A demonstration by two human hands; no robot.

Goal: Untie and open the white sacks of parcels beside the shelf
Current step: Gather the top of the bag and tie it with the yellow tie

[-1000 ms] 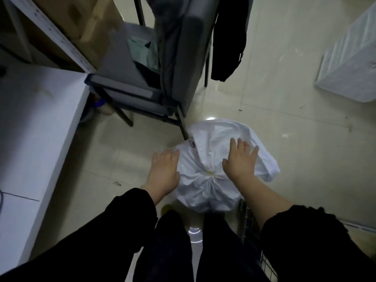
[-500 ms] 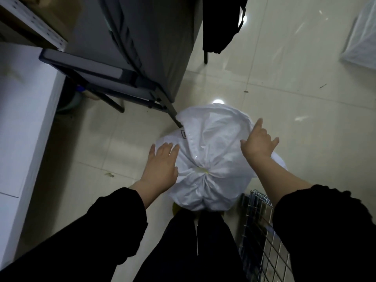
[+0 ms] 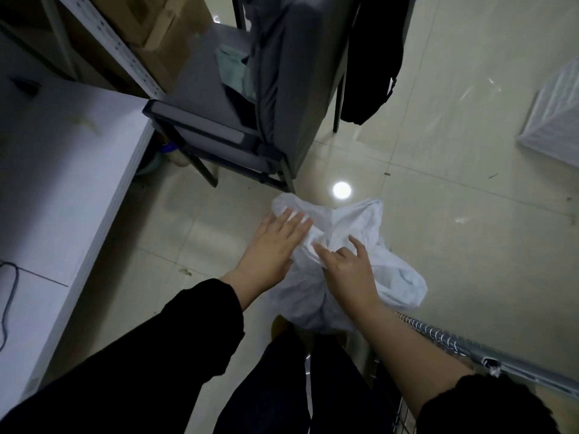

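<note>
black long sleeves (image 3: 175, 346) pushed up, dark trousers (image 3: 282, 389)

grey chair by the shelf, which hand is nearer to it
Left. The left hand lies flat on the white sack's chair-side edge, below the grey chair; the right hand pinches the sack's middle, farther away.

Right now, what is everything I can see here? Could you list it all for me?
white sack: one, white, on the floor between the hands
chair: one, grey, behind the sack, a grey garment draped over its back
black garment: one, hanging at the chair's right
white table: one, far left
cardboard boxes: brown, on the shelf, top left; count unclear
wire basket: one, metal, lower right
white crate: one, right edge
left hand: flat on the sack's left side
right hand: fingers pinching the sack's gathered top
</note>
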